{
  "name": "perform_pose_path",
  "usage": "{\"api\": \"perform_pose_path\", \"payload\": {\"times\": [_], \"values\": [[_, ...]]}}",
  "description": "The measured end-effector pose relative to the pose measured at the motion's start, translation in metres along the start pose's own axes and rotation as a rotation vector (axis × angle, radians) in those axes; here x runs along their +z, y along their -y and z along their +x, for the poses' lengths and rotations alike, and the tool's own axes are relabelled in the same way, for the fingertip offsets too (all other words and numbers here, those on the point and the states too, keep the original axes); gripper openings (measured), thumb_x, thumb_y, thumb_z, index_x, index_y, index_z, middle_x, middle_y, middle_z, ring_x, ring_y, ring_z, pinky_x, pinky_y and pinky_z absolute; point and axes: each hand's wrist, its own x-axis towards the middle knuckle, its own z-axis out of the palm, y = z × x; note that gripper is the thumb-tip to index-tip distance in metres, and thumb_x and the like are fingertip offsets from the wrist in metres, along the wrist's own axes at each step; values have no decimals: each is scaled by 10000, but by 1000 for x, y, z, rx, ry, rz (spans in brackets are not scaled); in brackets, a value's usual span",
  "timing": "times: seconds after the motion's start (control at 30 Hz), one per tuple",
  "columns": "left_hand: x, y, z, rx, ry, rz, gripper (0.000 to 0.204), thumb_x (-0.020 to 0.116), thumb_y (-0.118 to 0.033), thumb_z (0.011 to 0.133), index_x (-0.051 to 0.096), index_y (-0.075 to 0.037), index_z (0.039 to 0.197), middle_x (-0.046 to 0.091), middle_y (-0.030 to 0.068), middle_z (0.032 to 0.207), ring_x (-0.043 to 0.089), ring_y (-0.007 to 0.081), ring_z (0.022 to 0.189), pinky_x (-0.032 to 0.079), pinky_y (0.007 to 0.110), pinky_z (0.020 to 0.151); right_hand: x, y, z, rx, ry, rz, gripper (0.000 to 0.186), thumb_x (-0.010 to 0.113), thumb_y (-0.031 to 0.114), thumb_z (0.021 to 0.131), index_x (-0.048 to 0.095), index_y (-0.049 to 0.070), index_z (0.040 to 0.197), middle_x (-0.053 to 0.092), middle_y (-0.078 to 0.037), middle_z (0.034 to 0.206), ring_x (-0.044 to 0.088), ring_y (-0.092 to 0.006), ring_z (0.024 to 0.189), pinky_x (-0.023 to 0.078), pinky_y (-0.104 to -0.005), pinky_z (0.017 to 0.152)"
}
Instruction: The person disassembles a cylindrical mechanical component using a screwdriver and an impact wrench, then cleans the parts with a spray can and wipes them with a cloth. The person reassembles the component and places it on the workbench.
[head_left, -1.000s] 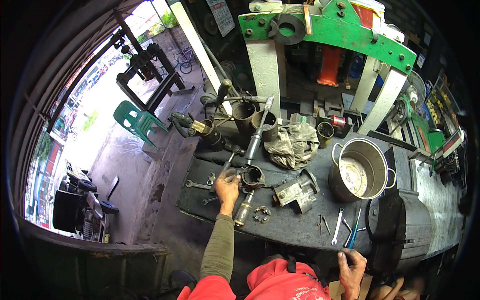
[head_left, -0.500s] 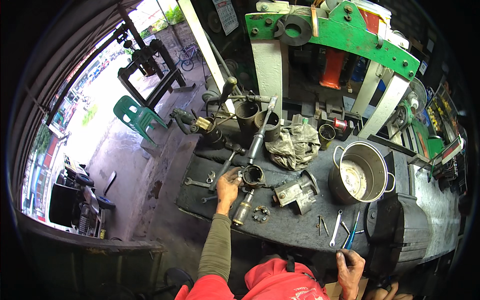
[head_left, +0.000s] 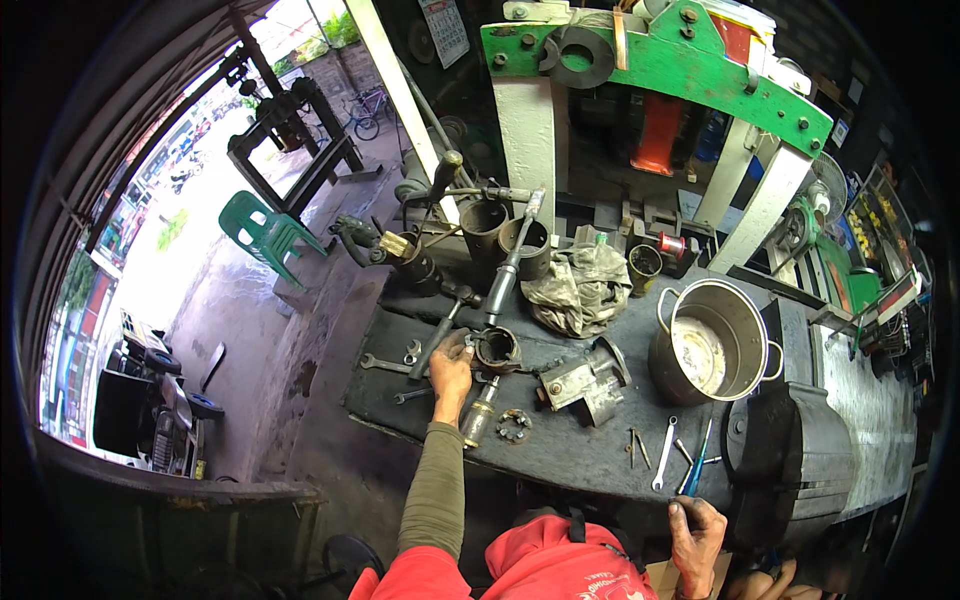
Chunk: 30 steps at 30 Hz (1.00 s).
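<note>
In the head view, the two hands are well apart. The left hand [head_left: 450,372] has its fingertips at the near-left rim of a dark, open metal ring [head_left: 512,362] on the worktop [head_left: 590,462]; whether they are clamped on it I cannot tell. The right hand [head_left: 698,537] is at the front edge, thumb against curled fingers, just below a blue-handled screwdriver [head_left: 691,480]; whether it grips anything is unclear. A hammer [head_left: 437,340] lies left of the ring, its handle running behind the left hand, with a combination wrench [head_left: 388,366] further left. Nearer the person are a cylindrical metal part [head_left: 479,418] and a small toothed ring [head_left: 514,427]. To the right lie a grey metal housing [head_left: 580,380], another wrench [head_left: 664,455] and a two-handled pot [head_left: 672,368]. A crumpled cloth [head_left: 575,292] sits beyond the housing, and a green beam [head_left: 660,62] on pale posts stands behind.
</note>
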Motion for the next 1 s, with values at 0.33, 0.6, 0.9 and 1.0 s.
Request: {"api": "perform_pose_path", "payload": {"times": [0.33, 0.6, 0.9, 1.0], "values": [[11, 27, -44, -70, 20, -124, 971, 816, 34, 742, 357, 64, 1597, 569, 282, 1476, 651, 343, 1227, 549, 376, 1047, -4, -4, -4, -8, -27, -11, 106, 760, 63, 897, 759, -25, 956, 707, -147, 770, 687, -253, 674, 510, -352, 656], [51, -3, -35, 187, -51, 354, 716, 997, -123, 657, 582, 24, 1221, 745, 191, 1200, 732, 326, 1091, 571, 429, 959, -8, 1, -6, 9, 1, -13, 101, 756, 58, 904, 761, -22, 966, 688, -132, 751, 671, -244, 658, 502, -350, 644], [-3, -9, -43, 117, 38, 696, 700, 939, -232, 747, 647, 41, 1322, 732, 242, 1261, 721, 355, 1163, 555, 423, 1031, -11, -6, -20, 10, -77, -17, 97, 754, 49, 906, 760, -25, 969, 684, -134, 748, 663, -243, 658, 493, -351, 642], [-22, -10, -76, -48, 60, 754, 647, 898, -244, 794, 663, 38, 1327, 718, 268, 1243, 694, 397, 1178, 536, 463, 1034, -8, -6, -21, 12, -88, -13, 95, 753, 47, 906, 759, -26, 966, 684, -135, 748, 662, -245, 655, 491, -351, 638]]}}
